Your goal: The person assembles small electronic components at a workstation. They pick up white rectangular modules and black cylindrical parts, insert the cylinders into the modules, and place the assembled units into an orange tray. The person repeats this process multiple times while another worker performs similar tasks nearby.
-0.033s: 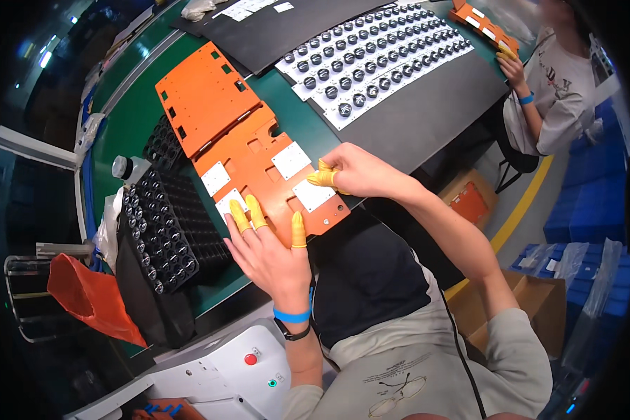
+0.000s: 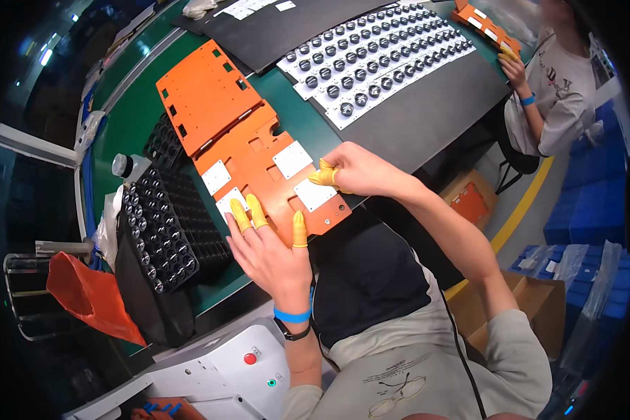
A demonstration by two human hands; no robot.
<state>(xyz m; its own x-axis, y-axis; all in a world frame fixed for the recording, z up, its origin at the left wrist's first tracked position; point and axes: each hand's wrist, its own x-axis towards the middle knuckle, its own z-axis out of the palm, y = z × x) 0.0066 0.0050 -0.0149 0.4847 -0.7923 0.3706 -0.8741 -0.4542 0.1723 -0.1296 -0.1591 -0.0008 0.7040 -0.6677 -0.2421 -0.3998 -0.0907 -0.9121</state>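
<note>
Several lines of small print (image 2: 399, 373) on the shirt (image 2: 441, 381), too fine to read. Left hand (image 2: 276, 262): spread, unclenched, yellow-capped fingertips resting on one white plate (image 2: 227, 199), thumb against the hinged orange panel (image 2: 260, 187). Right hand (image 2: 360, 171): fingertips bunched on another white plate (image 2: 316, 198); whether pinching or pressing, cannot tell. Both plates on the panel's near section, atop the green table (image 2: 315, 136). Beyond: rows of black round parts (image 2: 360, 75), pale markings illegible. Far right: co-worker's hand (image 2: 513, 68) on an orange piece (image 2: 495, 33).

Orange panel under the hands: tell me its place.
In the head view, the orange panel lies just left of centre on the green table, under the left hand and right hand, with a black tray to its left.
</note>
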